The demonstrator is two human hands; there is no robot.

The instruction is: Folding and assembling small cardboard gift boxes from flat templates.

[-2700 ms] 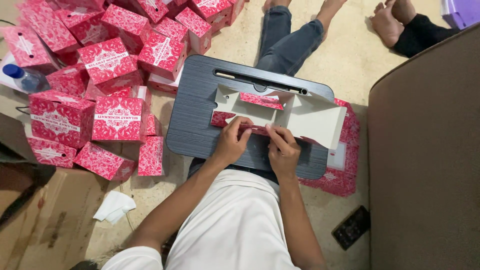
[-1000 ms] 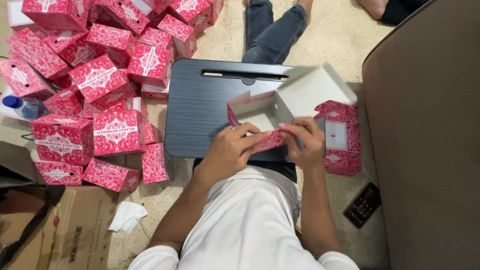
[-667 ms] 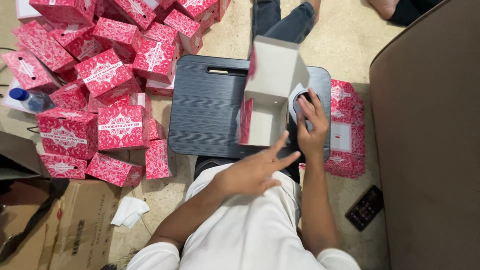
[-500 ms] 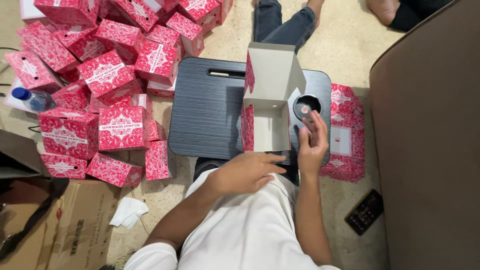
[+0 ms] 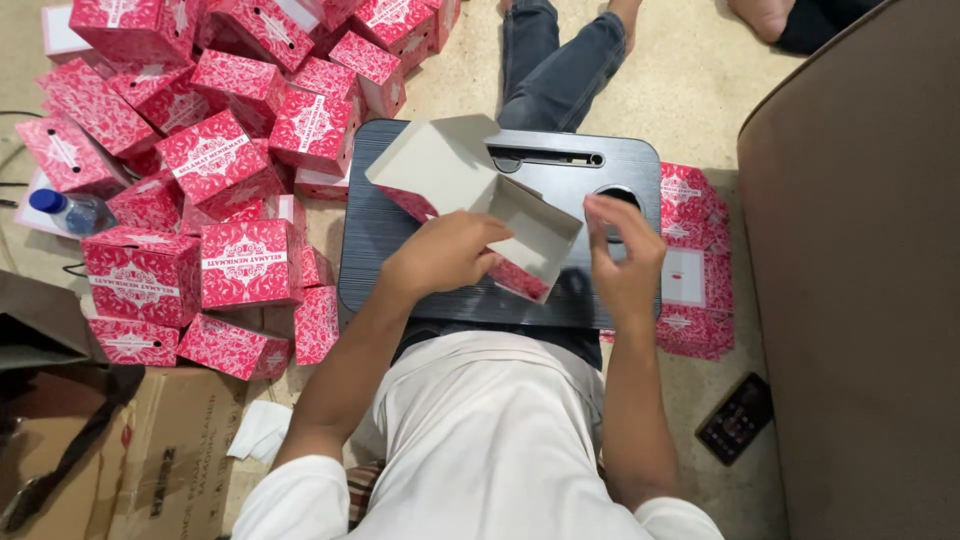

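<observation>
At frame centre the open pink-and-white box (image 5: 480,200), upright half a second ago, now lies tilted on the dark lap desk (image 5: 400,250), gripped at its near edge by the left hand (image 5: 445,255). The right hand (image 5: 625,262), fingers loosely spread and holding nothing, has come off the box and hovers just right of it.

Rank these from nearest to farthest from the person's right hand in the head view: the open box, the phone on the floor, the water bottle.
1. Open box: just left of the right hand, on the lap desk.
2. Phone: on the floor, below and to the right of that hand.
3. Water bottle: far left, beside the red box pile.
</observation>
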